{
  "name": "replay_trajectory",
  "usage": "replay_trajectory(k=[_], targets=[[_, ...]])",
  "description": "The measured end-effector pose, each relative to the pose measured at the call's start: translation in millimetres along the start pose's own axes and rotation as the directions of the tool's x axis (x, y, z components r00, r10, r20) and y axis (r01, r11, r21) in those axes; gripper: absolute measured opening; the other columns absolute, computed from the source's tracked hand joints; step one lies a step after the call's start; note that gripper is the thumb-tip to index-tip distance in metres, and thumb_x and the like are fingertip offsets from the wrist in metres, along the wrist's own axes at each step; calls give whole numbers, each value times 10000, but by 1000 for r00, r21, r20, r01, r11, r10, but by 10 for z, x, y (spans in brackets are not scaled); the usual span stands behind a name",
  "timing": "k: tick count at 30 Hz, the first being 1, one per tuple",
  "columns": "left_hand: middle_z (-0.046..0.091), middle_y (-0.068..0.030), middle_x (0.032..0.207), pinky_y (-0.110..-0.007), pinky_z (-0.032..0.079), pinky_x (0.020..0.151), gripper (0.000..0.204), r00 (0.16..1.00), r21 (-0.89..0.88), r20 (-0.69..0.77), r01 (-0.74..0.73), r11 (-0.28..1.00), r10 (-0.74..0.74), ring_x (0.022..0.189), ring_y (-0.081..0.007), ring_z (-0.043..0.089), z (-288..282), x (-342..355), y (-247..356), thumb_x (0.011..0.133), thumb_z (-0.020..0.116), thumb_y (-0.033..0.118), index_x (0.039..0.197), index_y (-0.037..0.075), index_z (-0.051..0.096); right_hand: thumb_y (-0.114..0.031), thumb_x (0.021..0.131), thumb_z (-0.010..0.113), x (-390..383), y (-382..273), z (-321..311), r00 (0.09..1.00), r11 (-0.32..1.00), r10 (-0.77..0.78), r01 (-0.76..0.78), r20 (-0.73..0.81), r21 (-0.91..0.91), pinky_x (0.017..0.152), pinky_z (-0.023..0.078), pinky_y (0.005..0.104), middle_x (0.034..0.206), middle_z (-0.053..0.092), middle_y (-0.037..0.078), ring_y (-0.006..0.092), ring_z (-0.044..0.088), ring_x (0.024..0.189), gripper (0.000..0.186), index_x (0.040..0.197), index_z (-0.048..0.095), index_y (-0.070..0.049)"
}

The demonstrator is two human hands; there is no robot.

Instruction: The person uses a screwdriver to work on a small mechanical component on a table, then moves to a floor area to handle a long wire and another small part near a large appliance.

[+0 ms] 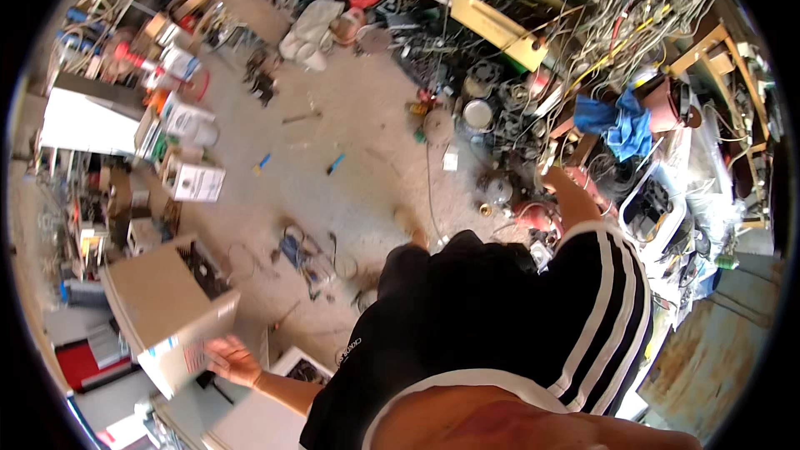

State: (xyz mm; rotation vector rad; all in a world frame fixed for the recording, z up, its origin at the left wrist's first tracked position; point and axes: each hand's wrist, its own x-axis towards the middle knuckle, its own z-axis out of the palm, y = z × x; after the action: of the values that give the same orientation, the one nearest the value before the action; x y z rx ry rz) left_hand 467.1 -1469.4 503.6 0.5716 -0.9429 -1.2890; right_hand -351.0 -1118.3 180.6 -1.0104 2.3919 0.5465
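Observation:
My left hand (233, 360) is at the lower left, fingers spread and empty. It is beside the printed side of a large cardboard box (162, 287); whether the fingertips touch it I cannot tell. The box's top is partly open, with dark items inside. On the other side, my right arm reaches into a heap of cables and machine parts. My right hand (550, 177) is small and blurred there, near a blue cloth (621, 121) and a reddish bucket (661, 107). Its fingers do not show clearly, so any hold is hidden.
Tools lie scattered on the concrete floor (367, 137), among them a blue-handled tool (336, 164) and a hammer-like tool (302, 117). Tangled cables (642, 17) pile up at the far right. White containers (187, 121) and boxes line the left. A yellow drawer (500, 29) stands at the back.

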Motion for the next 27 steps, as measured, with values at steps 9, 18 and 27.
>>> replay_trajectory(k=[9,18,27], targets=[[572,-245,1254,-421,426,1010,490,382,663,748,-391,638,-543,1186,-385,528,3632,2073,-4808,925,591,293,1301,-10,511,-305,908,559,-1176,15,273,504,-450,606,-420,615,788,554,507,389,774,659,75,215,648,677,243,933,640,-78],[558,-186,1327,-404,429,1014,633,-631,416,412,-512,751,-658,1214,-328,540,5545,2993,-5611,866,661,449,1357,80,510,-300,895,563,-403,-1199,-256,575,-370,267,-679,773,634,640,503,368,847,614,57,191,614,765,192,877,638,-124],[659,-217,1120,-401,494,880,503,-493,191,552,-710,678,-672,1033,-346,639,7645,4369,-7591,866,654,398,1201,26,610,-296,928,581,344,-1915,-1244,428,-559,776,127,463,819,624,490,289,922,685,32,150,659,777,328,1170,626,-81]])
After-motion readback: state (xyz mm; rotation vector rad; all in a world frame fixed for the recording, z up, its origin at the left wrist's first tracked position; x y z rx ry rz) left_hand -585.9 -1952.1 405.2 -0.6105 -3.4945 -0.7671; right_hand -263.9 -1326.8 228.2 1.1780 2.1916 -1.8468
